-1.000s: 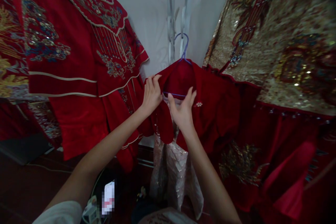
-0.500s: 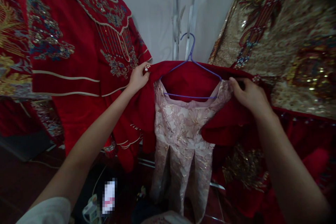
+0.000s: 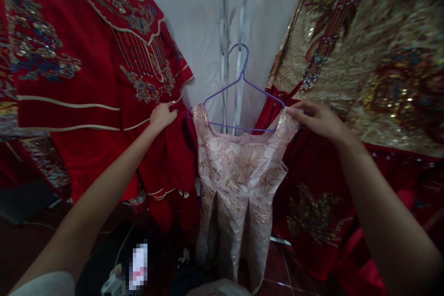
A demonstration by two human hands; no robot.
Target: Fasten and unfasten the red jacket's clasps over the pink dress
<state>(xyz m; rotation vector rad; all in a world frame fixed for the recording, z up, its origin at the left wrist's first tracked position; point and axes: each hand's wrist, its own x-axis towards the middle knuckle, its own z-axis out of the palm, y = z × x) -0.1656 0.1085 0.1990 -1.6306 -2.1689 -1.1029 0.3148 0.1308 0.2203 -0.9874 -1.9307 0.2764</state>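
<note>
Pink dress [image 3: 239, 171] on purple hanger [image 3: 243, 81], hanging vertical between hands. Left hand [image 3: 162, 118] grips red jacket [image 3: 176, 157]; right hand [image 3: 315, 120] pinches hanger tip.

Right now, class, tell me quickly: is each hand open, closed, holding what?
Left hand: closed, gripping the red cloth.
Right hand: closed, pinching at the hanger end by the pink dress; what it grips is unclear.

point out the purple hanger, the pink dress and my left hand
purple hanger [image 3: 243, 129]: head view, on its bottom bar
pink dress [image 3: 239, 180]: head view, on the bodice front
left hand [image 3: 162, 116]: head view, on the back of the hand, its grip shut on the red garment [image 3: 176, 152]
</note>
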